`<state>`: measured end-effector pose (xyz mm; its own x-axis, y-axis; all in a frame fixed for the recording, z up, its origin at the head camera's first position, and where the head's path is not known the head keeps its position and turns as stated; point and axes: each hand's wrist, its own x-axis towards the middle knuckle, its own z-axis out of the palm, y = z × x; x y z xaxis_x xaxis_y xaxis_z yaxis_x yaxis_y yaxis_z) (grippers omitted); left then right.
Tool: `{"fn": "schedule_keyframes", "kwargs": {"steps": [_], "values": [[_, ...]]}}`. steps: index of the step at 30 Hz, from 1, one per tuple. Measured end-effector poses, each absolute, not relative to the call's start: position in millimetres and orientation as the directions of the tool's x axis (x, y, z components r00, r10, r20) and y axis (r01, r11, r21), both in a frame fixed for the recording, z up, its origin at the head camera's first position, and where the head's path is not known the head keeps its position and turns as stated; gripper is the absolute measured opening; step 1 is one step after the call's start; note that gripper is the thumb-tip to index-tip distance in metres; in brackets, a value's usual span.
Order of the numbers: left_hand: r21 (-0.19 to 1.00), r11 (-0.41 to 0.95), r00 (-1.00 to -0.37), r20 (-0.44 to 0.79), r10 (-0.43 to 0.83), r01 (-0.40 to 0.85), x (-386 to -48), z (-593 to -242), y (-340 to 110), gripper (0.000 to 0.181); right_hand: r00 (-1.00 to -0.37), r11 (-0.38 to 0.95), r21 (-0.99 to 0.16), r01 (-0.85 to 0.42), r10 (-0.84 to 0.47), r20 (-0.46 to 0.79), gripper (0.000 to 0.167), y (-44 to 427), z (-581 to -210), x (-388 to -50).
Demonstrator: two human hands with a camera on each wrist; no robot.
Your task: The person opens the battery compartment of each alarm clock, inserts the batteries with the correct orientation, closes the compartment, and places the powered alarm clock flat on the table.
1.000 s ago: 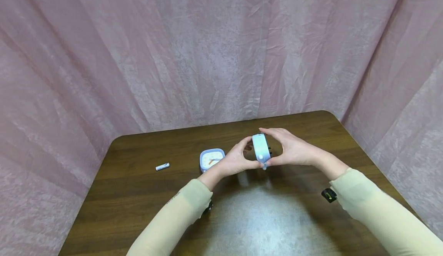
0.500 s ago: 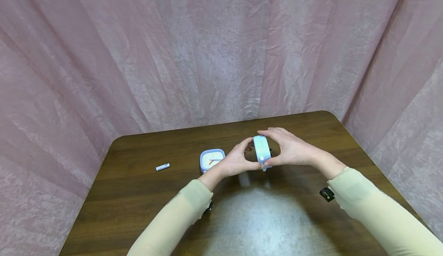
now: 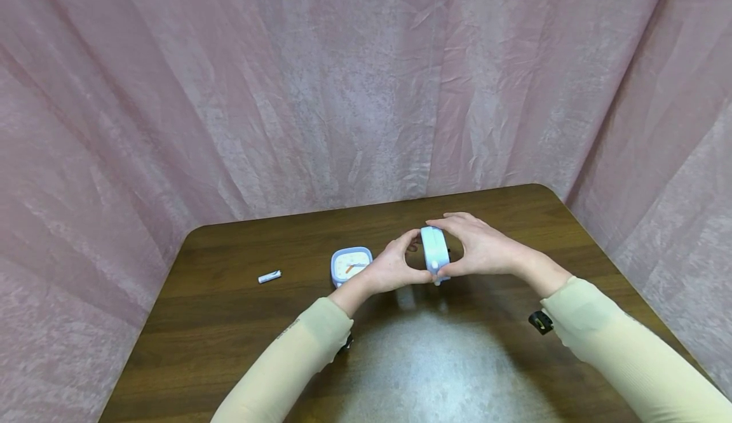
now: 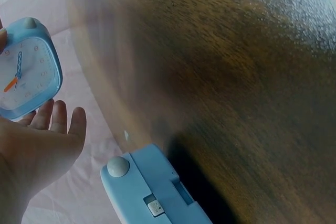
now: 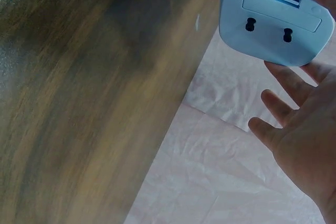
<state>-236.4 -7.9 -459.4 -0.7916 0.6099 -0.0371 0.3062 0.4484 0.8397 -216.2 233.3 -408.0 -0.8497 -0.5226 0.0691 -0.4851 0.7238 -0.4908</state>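
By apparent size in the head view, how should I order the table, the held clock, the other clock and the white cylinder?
1. Table
2. Held clock and other clock: unsure which is larger; they look alike in size, the held one turned nearly edge-on, the other partly hidden.
3. White cylinder

Left hand [image 3: 390, 268] opposite right hand [image 3: 481, 246]

Pale glare washes the near tabletop [image 3: 440, 372], while both wrist views look dimmer and softer.
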Motion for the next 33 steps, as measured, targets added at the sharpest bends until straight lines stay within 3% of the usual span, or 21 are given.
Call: {"fn": "schedule_keyframes", "kwargs": {"steps": [6, 14, 33], "values": [[0.849, 0.440, -0.781, -0.055, 0.623, 0.291, -234.7, -457.4, -8.2, 0.098, -0.850, 0.711, -0.514, -0.481, -0.522, 0.074, 0.095, 233.8, -409.3, -216.5], [0.898, 0.377, -0.756, -0.080, 0.650, 0.229, -236.1, -460.3, -10.6, 0.118, -0.857, 0.680, -0.568, -0.464, -0.508, 0.092, 0.095, 236.8, -411.5, -215.5], [0.974, 0.219, -0.789, -0.095, 0.607, 0.052, -229.1, -465.1, -7.6, 0.107, -0.910, 0.478, -0.820, -0.314, -0.398, 0.116, 0.086, 249.5, -424.6, -214.9]]}}
